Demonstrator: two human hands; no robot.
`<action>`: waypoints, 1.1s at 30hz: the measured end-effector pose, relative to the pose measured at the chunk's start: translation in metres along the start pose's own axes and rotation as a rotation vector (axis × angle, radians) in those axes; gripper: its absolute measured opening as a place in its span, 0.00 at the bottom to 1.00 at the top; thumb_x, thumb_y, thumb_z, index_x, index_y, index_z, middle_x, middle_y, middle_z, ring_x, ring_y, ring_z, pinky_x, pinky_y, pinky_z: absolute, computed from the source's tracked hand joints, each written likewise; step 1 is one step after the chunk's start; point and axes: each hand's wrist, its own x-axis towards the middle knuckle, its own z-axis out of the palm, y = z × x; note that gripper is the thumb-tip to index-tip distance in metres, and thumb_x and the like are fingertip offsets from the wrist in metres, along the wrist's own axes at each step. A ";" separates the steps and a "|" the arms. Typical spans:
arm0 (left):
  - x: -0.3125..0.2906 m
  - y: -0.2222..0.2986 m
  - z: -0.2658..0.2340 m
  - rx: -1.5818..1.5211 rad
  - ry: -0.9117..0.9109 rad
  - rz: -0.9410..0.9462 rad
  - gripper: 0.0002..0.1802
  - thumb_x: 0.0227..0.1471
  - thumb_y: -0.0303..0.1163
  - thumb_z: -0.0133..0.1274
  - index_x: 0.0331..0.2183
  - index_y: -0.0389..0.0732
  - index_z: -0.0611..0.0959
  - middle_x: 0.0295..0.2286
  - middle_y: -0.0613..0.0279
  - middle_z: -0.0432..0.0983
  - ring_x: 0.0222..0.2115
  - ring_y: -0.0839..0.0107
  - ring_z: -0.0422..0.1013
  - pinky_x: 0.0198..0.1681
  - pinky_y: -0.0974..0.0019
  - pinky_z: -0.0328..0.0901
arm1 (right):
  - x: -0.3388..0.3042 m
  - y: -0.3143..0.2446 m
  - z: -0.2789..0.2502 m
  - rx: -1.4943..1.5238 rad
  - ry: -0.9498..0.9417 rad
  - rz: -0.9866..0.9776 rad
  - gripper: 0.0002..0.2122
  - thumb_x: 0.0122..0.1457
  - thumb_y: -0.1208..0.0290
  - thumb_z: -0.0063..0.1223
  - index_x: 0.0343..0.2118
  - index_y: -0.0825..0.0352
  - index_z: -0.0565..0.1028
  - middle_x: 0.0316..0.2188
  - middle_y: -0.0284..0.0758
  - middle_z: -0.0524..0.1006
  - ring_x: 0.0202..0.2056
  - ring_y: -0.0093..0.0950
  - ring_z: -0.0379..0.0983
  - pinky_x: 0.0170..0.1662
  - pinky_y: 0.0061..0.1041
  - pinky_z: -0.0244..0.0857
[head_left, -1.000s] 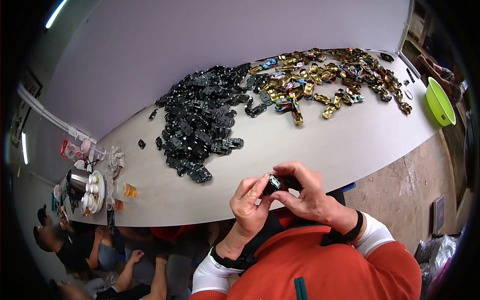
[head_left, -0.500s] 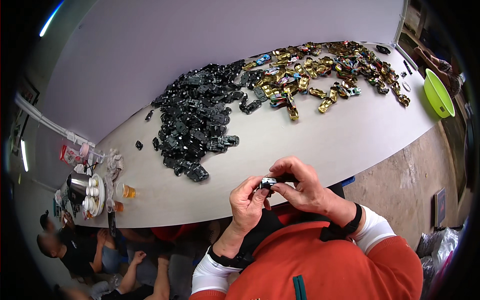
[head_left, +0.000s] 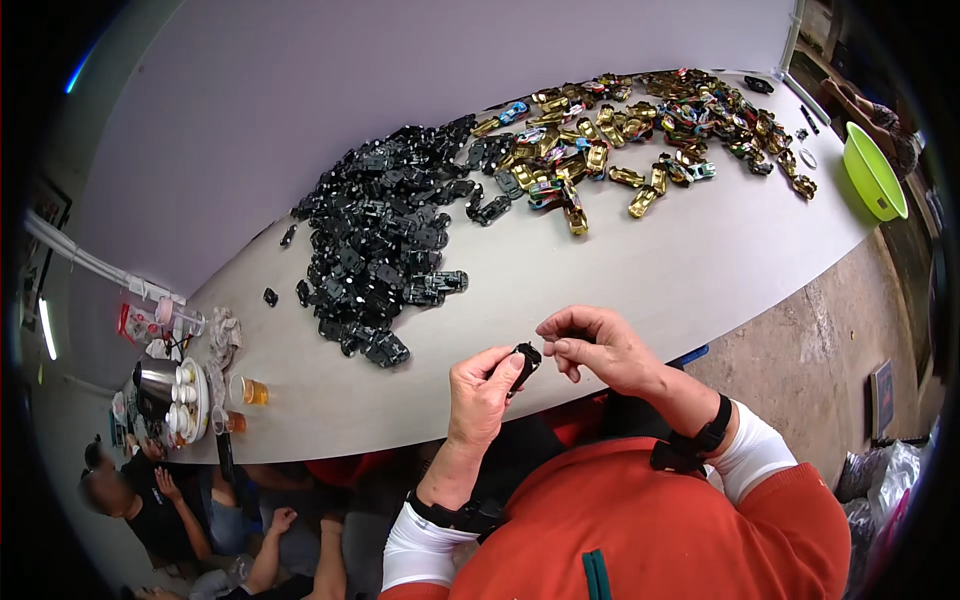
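My left hand (head_left: 478, 395) grips a small black toy car part (head_left: 525, 366) between thumb and fingers, just over the table's near edge. To its right, my right hand (head_left: 600, 350) hovers with its fingers loosely curled and the thumb a little apart from the index fingertip. It no longer touches the black part, and I make out nothing in it. Beyond my hands lies a large heap of black toy car parts (head_left: 375, 230). Right of that heap spreads a pile of gold and multicoloured toy cars (head_left: 600, 140).
A green basin (head_left: 873, 175) stands at the table's right end. At the left are a tray of small white cups (head_left: 188, 400), a glass of amber drink (head_left: 250, 390) and a crumpled cloth (head_left: 225, 335). Other people (head_left: 150, 500) sit by the left near side.
My right hand has come away from the small part and its fingers have loosened. My left hand keeps hold of the part, which now shows black and tilted upward.
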 end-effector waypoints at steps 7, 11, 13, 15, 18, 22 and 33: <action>-0.004 -0.003 0.002 0.399 -0.075 0.454 0.05 0.48 0.24 0.53 0.30 0.33 0.78 0.19 0.67 0.68 0.20 0.78 0.61 0.22 0.75 0.57 | -0.012 -0.010 -0.004 -0.029 -0.157 0.110 0.07 0.55 0.76 0.47 0.37 0.70 0.73 0.24 0.32 0.76 0.25 0.17 0.70 0.25 0.15 0.64; -0.005 0.006 0.006 0.547 -0.088 0.569 0.05 0.47 0.24 0.52 0.30 0.34 0.77 0.20 0.64 0.68 0.21 0.74 0.62 0.25 0.73 0.58 | -0.017 -0.017 -0.001 -0.135 -0.146 0.097 0.08 0.56 0.76 0.47 0.37 0.71 0.73 0.23 0.31 0.75 0.25 0.16 0.69 0.27 0.15 0.64; -0.005 0.006 0.006 0.520 -0.115 0.557 0.05 0.48 0.25 0.52 0.30 0.34 0.77 0.21 0.63 0.68 0.21 0.74 0.62 0.25 0.73 0.58 | -0.019 -0.015 -0.001 -0.144 -0.154 0.067 0.09 0.55 0.76 0.47 0.37 0.72 0.73 0.22 0.30 0.74 0.25 0.16 0.69 0.28 0.16 0.64; -0.004 0.005 0.005 0.422 -0.149 0.489 0.05 0.49 0.25 0.51 0.30 0.34 0.76 0.21 0.63 0.68 0.21 0.74 0.62 0.25 0.73 0.58 | -0.022 -0.011 -0.005 -0.150 -0.160 0.046 0.10 0.55 0.75 0.48 0.39 0.71 0.73 0.22 0.29 0.73 0.25 0.15 0.68 0.29 0.16 0.64; -0.005 -0.001 0.000 0.379 -0.221 0.446 0.06 0.51 0.27 0.50 0.30 0.34 0.76 0.21 0.64 0.68 0.21 0.75 0.62 0.25 0.74 0.58 | -0.023 -0.017 -0.004 -0.238 -0.165 0.072 0.10 0.54 0.73 0.50 0.39 0.70 0.75 0.21 0.29 0.73 0.25 0.15 0.67 0.29 0.16 0.63; -0.004 0.000 0.004 0.361 -0.265 0.417 0.06 0.51 0.27 0.50 0.30 0.33 0.76 0.21 0.64 0.67 0.21 0.75 0.62 0.25 0.74 0.58 | -0.022 -0.020 -0.003 -0.231 -0.161 0.068 0.09 0.53 0.73 0.51 0.36 0.70 0.76 0.20 0.28 0.73 0.24 0.14 0.66 0.28 0.16 0.62; -0.008 -0.001 0.006 0.457 -0.244 0.410 0.05 0.49 0.24 0.50 0.30 0.33 0.76 0.20 0.63 0.66 0.20 0.74 0.62 0.24 0.74 0.58 | -0.021 -0.011 0.004 -0.450 -0.108 -0.053 0.05 0.53 0.79 0.49 0.32 0.72 0.75 0.19 0.30 0.73 0.23 0.15 0.67 0.26 0.17 0.63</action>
